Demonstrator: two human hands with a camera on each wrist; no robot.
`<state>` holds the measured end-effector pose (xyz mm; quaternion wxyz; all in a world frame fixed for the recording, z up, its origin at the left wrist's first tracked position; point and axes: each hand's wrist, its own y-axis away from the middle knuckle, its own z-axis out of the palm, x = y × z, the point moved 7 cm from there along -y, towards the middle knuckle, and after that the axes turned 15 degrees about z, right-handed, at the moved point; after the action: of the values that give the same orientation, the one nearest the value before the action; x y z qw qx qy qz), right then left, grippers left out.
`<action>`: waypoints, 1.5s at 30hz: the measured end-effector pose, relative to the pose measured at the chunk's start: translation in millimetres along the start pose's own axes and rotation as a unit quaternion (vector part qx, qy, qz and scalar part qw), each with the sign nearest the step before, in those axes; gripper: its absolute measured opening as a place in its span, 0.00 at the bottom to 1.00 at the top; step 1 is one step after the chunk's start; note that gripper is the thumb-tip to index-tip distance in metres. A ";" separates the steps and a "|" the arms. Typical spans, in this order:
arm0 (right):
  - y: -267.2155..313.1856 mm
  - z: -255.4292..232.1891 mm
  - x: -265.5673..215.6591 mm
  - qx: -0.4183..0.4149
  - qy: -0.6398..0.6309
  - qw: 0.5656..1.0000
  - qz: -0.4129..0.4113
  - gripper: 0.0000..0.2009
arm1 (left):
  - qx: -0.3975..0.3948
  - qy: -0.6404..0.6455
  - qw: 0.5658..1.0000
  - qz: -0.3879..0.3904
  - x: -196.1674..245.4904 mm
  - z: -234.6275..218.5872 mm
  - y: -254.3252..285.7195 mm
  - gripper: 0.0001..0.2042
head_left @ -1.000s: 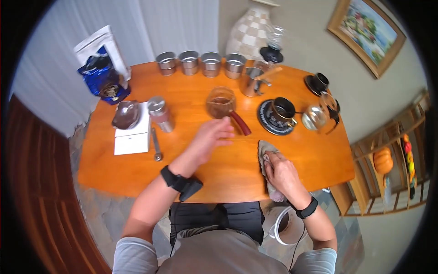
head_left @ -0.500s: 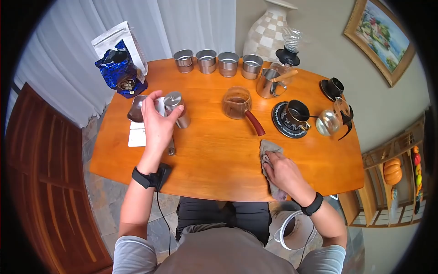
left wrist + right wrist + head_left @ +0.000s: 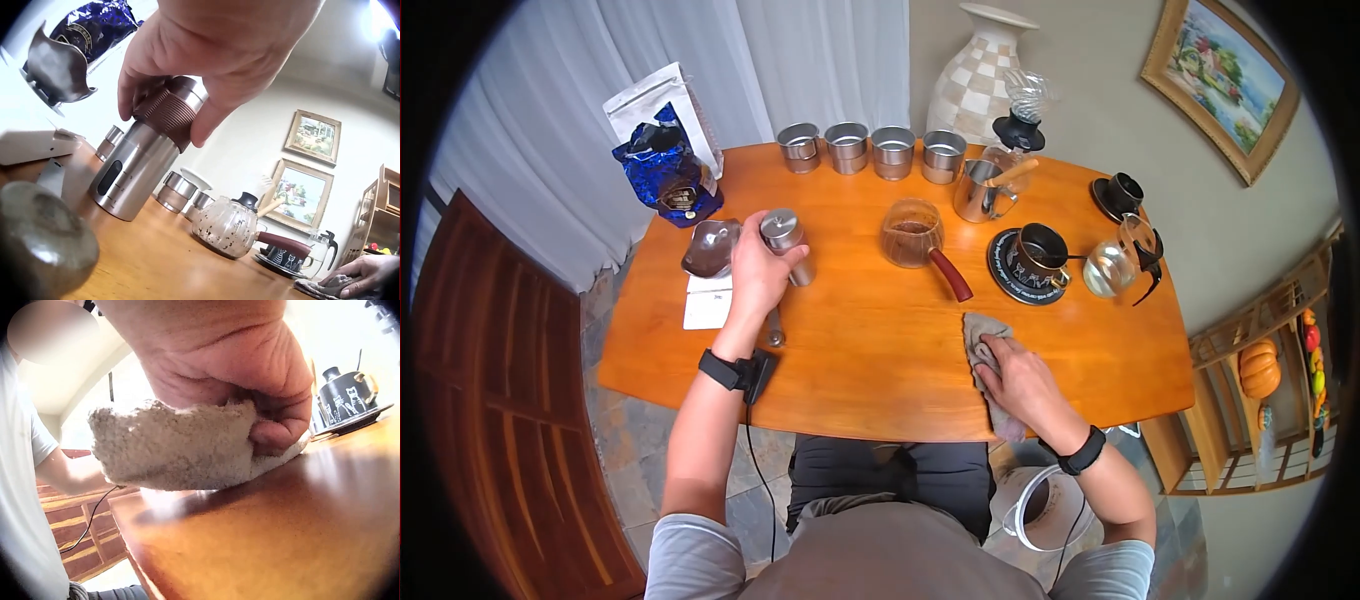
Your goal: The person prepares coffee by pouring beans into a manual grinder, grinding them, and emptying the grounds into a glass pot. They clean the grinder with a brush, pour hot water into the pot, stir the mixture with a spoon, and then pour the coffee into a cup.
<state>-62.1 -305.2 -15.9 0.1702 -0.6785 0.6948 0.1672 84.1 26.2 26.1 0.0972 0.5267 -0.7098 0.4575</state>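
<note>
My left hand (image 3: 758, 270) is at a steel hand coffee grinder (image 3: 134, 175) standing upright on the left of the table. In the left wrist view its fingers and thumb grip the grinder's brown ridged band from either side. Beside that hand are a dark dish (image 3: 712, 248) on a white scale (image 3: 706, 306) and a metal measuring spoon (image 3: 776, 332). My right hand (image 3: 1024, 384) holds a bunched grey cloth (image 3: 172, 447) against the tabletop near the front edge, with fingertips curled into its folds.
A glass pot (image 3: 910, 236) with a red handle stands mid-table. Behind it are several metal cups (image 3: 893, 155) and a steel pitcher (image 3: 978, 195). To the right sit a black cup (image 3: 1034, 262) on its saucer and a glass server (image 3: 1106, 270). Coffee bags (image 3: 662, 170) stand back left.
My left hand has moved from near the glass pot leftward to the coffee grinder and closed round it. The right hand has stayed on the cloth. The head view has shifted slightly.
</note>
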 end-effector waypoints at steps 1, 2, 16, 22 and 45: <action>0.2 0.3 -0.2 0.000 -0.002 1.000 -0.002 0.20 | -0.009 0.010 1.000 -0.014 0.8 1.8 -0.9 0.30; 0.1 0.2 -0.1 -0.002 0.000 1.000 -0.001 0.19 | -0.006 0.011 1.000 -0.018 2.5 1.8 -2.4 0.30; 0.0 -2.0 5.3 -0.001 -0.021 1.000 -0.002 0.19 | 0.105 0.088 0.988 0.077 67.8 -4.5 14.8 0.27; -5.1 -2.0 4.9 -0.024 -0.031 0.999 0.003 0.18 | -0.123 0.509 0.804 -0.281 85.5 139.3 55.0 0.15; -36.6 -31.2 -4.2 0.094 -0.117 0.989 0.011 0.16 | -0.123 0.539 0.761 -0.339 82.9 154.2 79.1 0.10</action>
<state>-25.7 -316.8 13.7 0.3117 -0.6277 0.6900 0.1809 35.6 -142.3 -52.6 0.6767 0.3826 -0.3658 0.5117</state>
